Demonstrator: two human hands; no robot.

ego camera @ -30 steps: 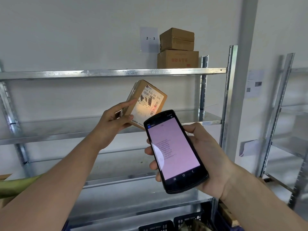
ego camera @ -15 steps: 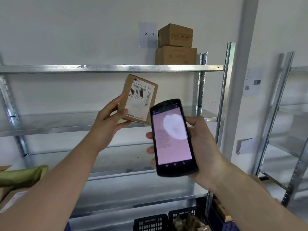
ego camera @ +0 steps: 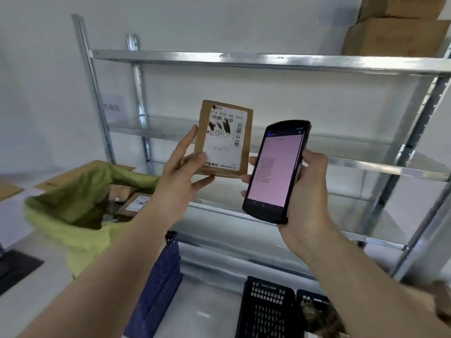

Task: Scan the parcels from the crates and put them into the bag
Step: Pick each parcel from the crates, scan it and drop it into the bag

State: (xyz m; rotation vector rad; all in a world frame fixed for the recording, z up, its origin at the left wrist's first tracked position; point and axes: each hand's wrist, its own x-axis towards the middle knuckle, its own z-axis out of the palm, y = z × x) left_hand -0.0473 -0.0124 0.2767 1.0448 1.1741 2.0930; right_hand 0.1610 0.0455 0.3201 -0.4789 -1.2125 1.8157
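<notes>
My left hand (ego camera: 181, 172) holds up a small brown cardboard parcel (ego camera: 223, 139) by its lower left corner, its white shipping label facing me. Just right of it, my right hand (ego camera: 306, 189) grips a black handheld scanner (ego camera: 277, 170) with a lit pink screen, tilted toward the parcel. A green bag (ego camera: 73, 215) stands open at the left, with several brown parcels lying inside. Black crates (ego camera: 267, 311) sit at the bottom, one with parcels partly visible.
Metal shelving (ego camera: 268, 62) fills the space behind my hands, with stacked cardboard boxes (ego camera: 395, 32) on the top shelf at the right. A blue crate (ego camera: 163, 279) leans on edge beside the bag. Flat cardboard (ego camera: 9, 190) lies at the far left.
The view has swung left and down, so the green bag and crates now show. My left hand turned the parcel upright; both hands drew closer together.
</notes>
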